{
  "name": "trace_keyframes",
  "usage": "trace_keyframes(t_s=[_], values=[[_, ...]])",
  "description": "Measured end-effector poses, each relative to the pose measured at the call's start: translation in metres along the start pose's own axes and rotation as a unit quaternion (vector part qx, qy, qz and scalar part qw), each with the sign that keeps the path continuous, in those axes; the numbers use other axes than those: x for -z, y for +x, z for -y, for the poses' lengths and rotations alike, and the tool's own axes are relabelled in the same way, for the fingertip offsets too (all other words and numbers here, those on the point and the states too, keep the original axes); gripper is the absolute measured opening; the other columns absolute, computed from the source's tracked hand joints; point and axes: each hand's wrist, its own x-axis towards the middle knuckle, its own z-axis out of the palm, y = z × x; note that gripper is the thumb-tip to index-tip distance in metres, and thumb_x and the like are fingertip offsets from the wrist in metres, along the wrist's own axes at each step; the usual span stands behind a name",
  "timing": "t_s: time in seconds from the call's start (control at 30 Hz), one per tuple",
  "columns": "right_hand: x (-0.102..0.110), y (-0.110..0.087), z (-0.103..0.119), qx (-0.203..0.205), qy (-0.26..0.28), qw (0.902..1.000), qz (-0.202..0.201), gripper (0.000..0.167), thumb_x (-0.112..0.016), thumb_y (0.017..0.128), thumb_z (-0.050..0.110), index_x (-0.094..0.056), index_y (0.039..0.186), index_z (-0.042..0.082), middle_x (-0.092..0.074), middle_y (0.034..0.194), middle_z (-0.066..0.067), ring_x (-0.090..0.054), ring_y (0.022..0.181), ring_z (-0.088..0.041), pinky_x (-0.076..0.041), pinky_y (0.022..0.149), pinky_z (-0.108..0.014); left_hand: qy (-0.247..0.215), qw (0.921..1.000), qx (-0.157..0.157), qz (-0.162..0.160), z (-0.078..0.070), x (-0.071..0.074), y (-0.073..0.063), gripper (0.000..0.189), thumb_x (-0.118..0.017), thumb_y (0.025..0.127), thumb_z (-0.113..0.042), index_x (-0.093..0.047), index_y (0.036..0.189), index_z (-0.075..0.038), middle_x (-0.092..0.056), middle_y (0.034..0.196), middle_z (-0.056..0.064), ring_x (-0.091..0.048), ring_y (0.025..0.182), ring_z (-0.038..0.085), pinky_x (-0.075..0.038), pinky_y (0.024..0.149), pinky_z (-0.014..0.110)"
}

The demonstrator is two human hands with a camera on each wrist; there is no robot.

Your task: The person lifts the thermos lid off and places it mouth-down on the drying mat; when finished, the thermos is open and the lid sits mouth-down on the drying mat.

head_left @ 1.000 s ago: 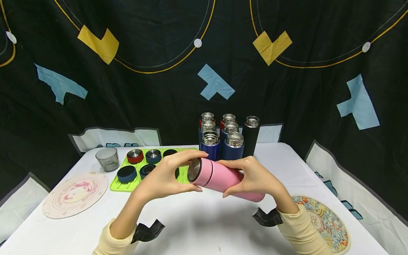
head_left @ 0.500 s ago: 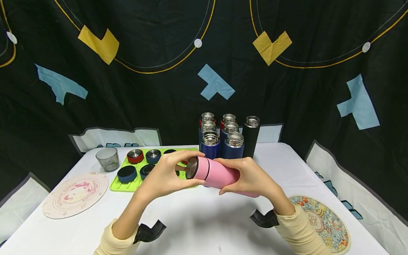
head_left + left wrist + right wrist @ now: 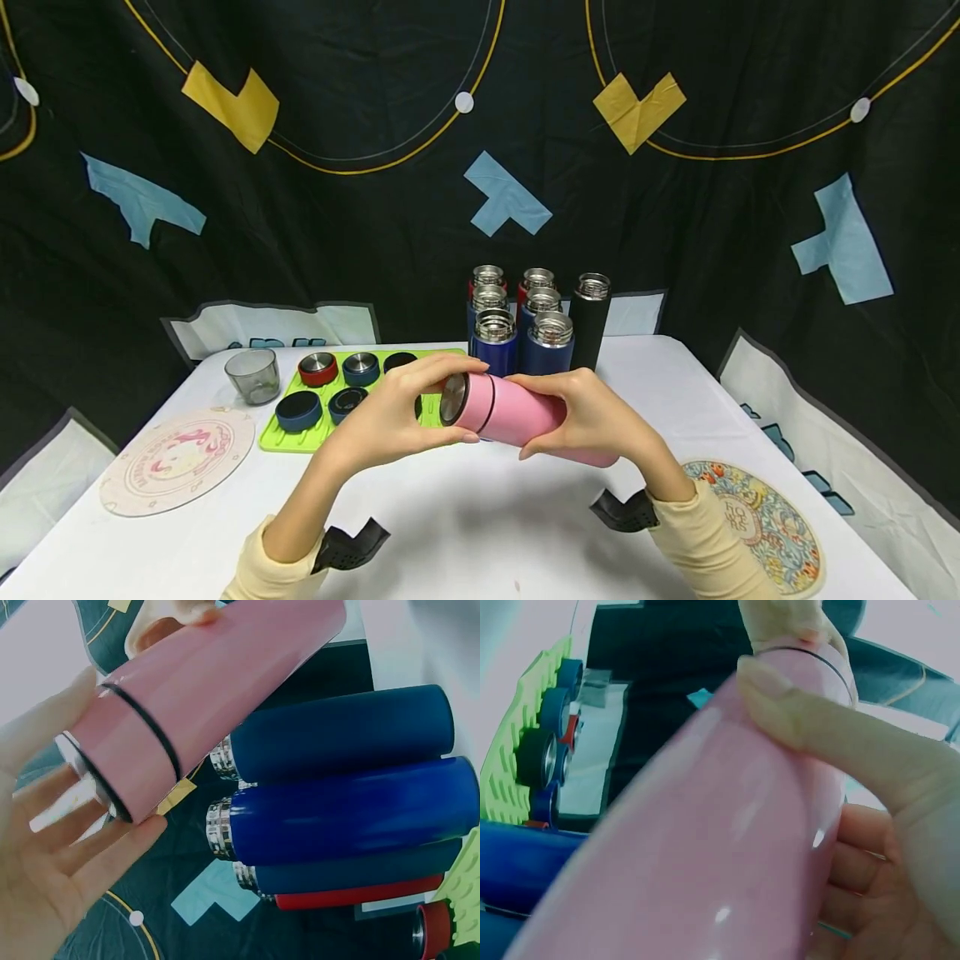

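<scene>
Both hands hold a pink thermos bottle (image 3: 525,417) in the air above the white table. It lies slanted, lid end to the left, base lower at right. My left hand (image 3: 382,417) grips the pink lid (image 3: 474,402), thumb below and fingers over the top in the head view. My right hand (image 3: 596,417) is wrapped round the body, its thumb (image 3: 780,705) pressed along the pink wall in the right wrist view. The lid sits on the bottle, with a thin black ring (image 3: 150,724) between lid and body.
Several uncapped thermos bottles (image 3: 547,354) stand behind the pink one, a tall black one (image 3: 590,325) among them. Left of these, a green tray (image 3: 276,439) carries several lids. A glass cup (image 3: 253,377) and round mat (image 3: 177,460) lie left; a patterned mat (image 3: 772,517) lies right.
The pink bottle dipped slightly toward the left, then came back a little to the right. Left thumb and fingers have shifted a little on the lid; both hands keep holding.
</scene>
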Motion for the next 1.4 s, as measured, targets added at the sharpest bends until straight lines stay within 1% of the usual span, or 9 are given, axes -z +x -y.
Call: trace_keyframes(t_s=[0.17, 0.33, 0.43, 0.63, 0.77, 0.87, 1.0, 1.13, 1.4], values=[[0.003, 0.000, -0.003, 0.011, 0.018, 0.9997, 0.016, 0.074, -0.088, 0.066, 0.043, -0.064, 0.126, 0.008, -0.069, 0.111, 0.001, -0.062, 0.083, -0.006, -0.054, 0.067, -0.022, 0.002, 0.9988, -0.048, 0.011, -0.001, 0.002, -0.001, 0.063, -0.087, 0.072, -0.023, -0.060, 0.129, -0.020, -0.057, 0.130, -0.007, -0.051, 0.121, 0.014, -0.053, 0.088, 0.030], [0.002, 0.000, 0.002, 0.010, 0.022, 0.9997, 0.007, 0.074, -0.089, 0.065, 0.040, -0.064, 0.127, 0.011, -0.069, 0.110, 0.002, -0.063, 0.086, -0.008, -0.055, 0.069, -0.024, 0.002, 0.9983, -0.058, -0.008, 0.000, 0.002, -0.002, 0.061, -0.087, 0.072, -0.024, -0.062, 0.127, -0.018, -0.061, 0.124, -0.006, -0.057, 0.109, 0.012, -0.055, 0.083, 0.029], [0.001, -0.001, 0.005, 0.006, 0.019, 0.9998, -0.001, 0.075, -0.090, 0.064, 0.037, -0.063, 0.129, 0.013, -0.068, 0.112, 0.003, -0.063, 0.089, -0.008, -0.055, 0.072, -0.024, -0.001, 0.9990, -0.039, -0.020, 0.000, 0.001, -0.002, 0.062, -0.088, 0.071, -0.025, -0.062, 0.127, -0.017, -0.062, 0.121, -0.004, -0.060, 0.100, 0.011, -0.056, 0.079, 0.028], [-0.003, -0.001, 0.010, 0.014, -0.024, 0.9989, -0.037, 0.078, -0.093, 0.060, 0.031, -0.062, 0.129, 0.011, -0.068, 0.114, -0.001, -0.064, 0.092, -0.012, -0.056, 0.074, -0.026, 0.016, 0.9975, 0.042, -0.054, -0.004, -0.001, -0.002, 0.061, -0.086, 0.072, -0.035, -0.063, 0.124, -0.013, -0.067, 0.111, 0.000, -0.063, 0.091, 0.012, -0.057, 0.069, 0.024], [-0.003, 0.000, 0.011, 0.023, -0.050, 0.9972, -0.050, 0.079, -0.093, 0.059, 0.032, -0.062, 0.128, 0.011, -0.069, 0.113, -0.002, -0.065, 0.092, -0.012, -0.055, 0.075, -0.028, 0.020, 0.9960, 0.068, -0.053, -0.005, -0.003, 0.000, 0.061, -0.084, 0.074, -0.039, -0.062, 0.124, -0.012, -0.067, 0.106, -0.002, -0.063, 0.088, 0.012, -0.057, 0.068, 0.025], [-0.001, -0.001, 0.010, 0.015, -0.042, 0.9983, -0.037, 0.078, -0.092, 0.061, 0.036, -0.062, 0.129, 0.012, -0.069, 0.111, 0.000, -0.064, 0.089, -0.010, -0.055, 0.072, -0.026, 0.010, 0.9985, 0.044, -0.029, -0.003, -0.002, 0.000, 0.062, -0.085, 0.073, -0.035, -0.060, 0.126, -0.015, -0.063, 0.115, -0.005, -0.061, 0.095, 0.011, -0.056, 0.075, 0.026], [0.004, -0.002, 0.006, 0.000, 0.000, 1.0000, 0.000, 0.075, -0.089, 0.064, 0.041, -0.063, 0.128, 0.012, -0.069, 0.110, 0.003, -0.062, 0.085, -0.006, -0.054, 0.068, -0.023, -0.002, 0.9997, -0.023, 0.005, -0.002, 0.002, 0.000, 0.067, -0.088, 0.071, -0.024, -0.058, 0.131, -0.018, -0.057, 0.129, -0.006, -0.055, 0.113, 0.012, -0.054, 0.085, 0.028], [0.007, -0.003, 0.003, -0.005, 0.034, 0.9991, 0.026, 0.073, -0.087, 0.067, 0.044, -0.063, 0.128, 0.011, -0.068, 0.111, 0.005, -0.062, 0.082, -0.004, -0.054, 0.067, -0.023, -0.007, 0.9976, -0.068, 0.006, -0.002, 0.004, 0.001, 0.064, -0.087, 0.071, -0.016, -0.060, 0.129, -0.018, -0.056, 0.132, -0.004, -0.051, 0.122, 0.016, -0.053, 0.089, 0.032], [0.005, -0.001, 0.005, -0.003, 0.020, 0.9998, 0.004, 0.074, -0.090, 0.064, 0.038, -0.063, 0.129, 0.015, -0.068, 0.109, 0.007, -0.062, 0.083, -0.006, -0.055, 0.067, -0.024, -0.007, 0.9973, -0.071, -0.018, 0.000, 0.003, 0.000, 0.061, -0.088, 0.071, -0.019, -0.062, 0.126, -0.015, -0.060, 0.128, 0.000, -0.057, 0.114, 0.017, -0.055, 0.084, 0.031]])
